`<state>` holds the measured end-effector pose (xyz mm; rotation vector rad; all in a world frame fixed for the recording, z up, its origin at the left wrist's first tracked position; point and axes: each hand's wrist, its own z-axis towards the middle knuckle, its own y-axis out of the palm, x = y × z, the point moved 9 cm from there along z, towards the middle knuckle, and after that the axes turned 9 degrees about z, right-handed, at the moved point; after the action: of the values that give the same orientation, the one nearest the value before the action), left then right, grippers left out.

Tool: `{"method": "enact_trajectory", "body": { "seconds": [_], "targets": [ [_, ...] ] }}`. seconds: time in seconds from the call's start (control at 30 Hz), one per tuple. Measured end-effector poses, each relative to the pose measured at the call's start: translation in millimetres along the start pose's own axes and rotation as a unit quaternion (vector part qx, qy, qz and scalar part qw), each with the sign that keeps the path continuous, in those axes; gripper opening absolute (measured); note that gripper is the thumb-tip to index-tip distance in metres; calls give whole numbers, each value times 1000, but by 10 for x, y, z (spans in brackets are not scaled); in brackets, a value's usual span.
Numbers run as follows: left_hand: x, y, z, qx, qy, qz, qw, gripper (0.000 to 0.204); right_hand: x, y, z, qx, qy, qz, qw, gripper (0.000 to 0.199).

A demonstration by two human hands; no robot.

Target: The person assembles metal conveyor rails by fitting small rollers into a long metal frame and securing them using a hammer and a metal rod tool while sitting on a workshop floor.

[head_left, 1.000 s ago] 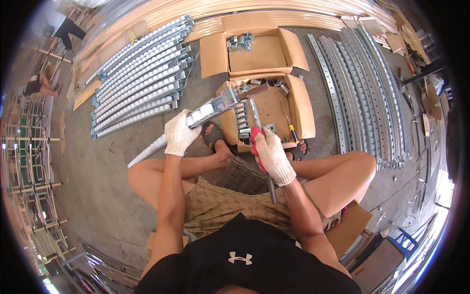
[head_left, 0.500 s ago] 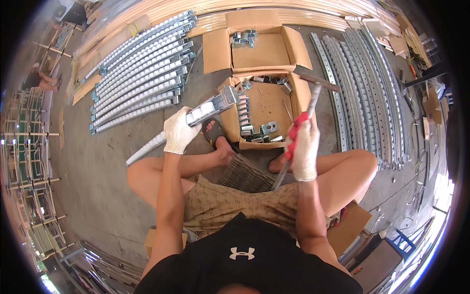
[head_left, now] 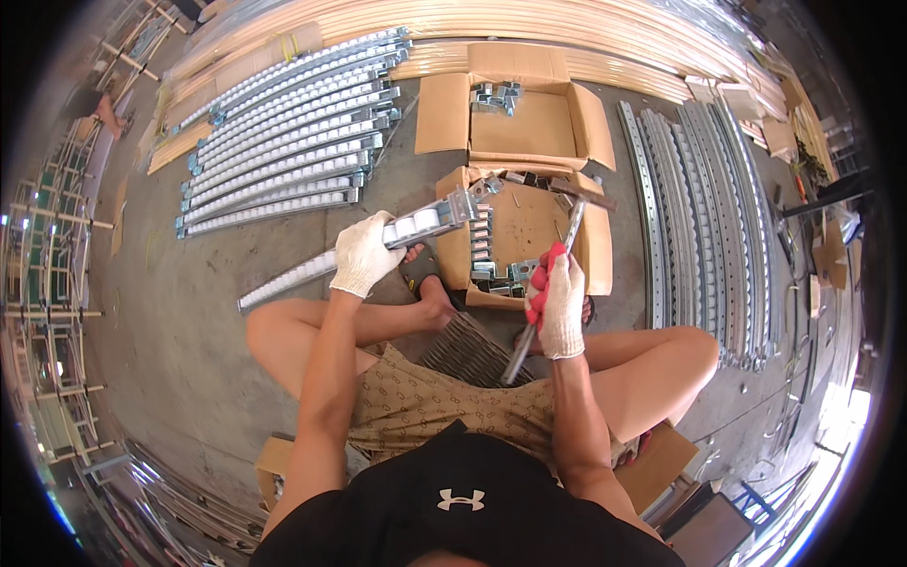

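My left hand (head_left: 364, 253), in a white knit glove, is closed around a metal roller track (head_left: 427, 218) lined with white rollers. The track slants from lower left to upper right, and a metal bracket (head_left: 461, 204) sits at its far end. A hammer (head_left: 573, 230) is gripped in my gloved right hand (head_left: 561, 317), whose fingers show red. The hammer head points away from me, over the near cardboard box (head_left: 593, 248), apart from the bracket. Metal brackets (head_left: 484, 236) line that box's left side. Below, a ribbed grey metal piece (head_left: 465, 352) lies between my legs.
A second cardboard box (head_left: 588, 118) stands beyond, holding several brackets (head_left: 498, 98). Finished-looking roller tracks (head_left: 283, 142) lie in rows at left. Long metal rails (head_left: 690, 217) lie at right. Wrapped long strips (head_left: 586, 61) stretch across the back. Another person's leg (head_left: 109, 115) shows at far left.
My right hand has brought the hammer leftward and a little lower, nearer the bracket end of the track. The left hand keeps its grip on the track. The whole view has shifted slightly.
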<state>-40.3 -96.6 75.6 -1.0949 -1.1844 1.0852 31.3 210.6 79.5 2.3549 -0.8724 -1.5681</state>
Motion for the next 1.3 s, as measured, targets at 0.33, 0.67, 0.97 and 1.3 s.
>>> {"method": "enact_trajectory", "body": {
  "seconds": [0.33, 0.67, 0.97, 1.3],
  "targets": [
    [-9, 48, 15, -21, 7, 0, 1000, 36, 407, 137, -93, -112, 174, -205, 957, 24],
    [-308, -72, 171, 38, 3, 18, 999, 43, 621, -1052, 1117, 11, -1, -556, 831, 42],
    [-877, -4054, -418, 504, -71, -97, 855, 40, 861, -74, 1308, -79, -199, -633, 744, 68],
    [-2015, -5112, -867, 524, 4, -614, 590, 42, 882, 811, 1112, -198, -53, -324, 924, 131]
  ]
}}
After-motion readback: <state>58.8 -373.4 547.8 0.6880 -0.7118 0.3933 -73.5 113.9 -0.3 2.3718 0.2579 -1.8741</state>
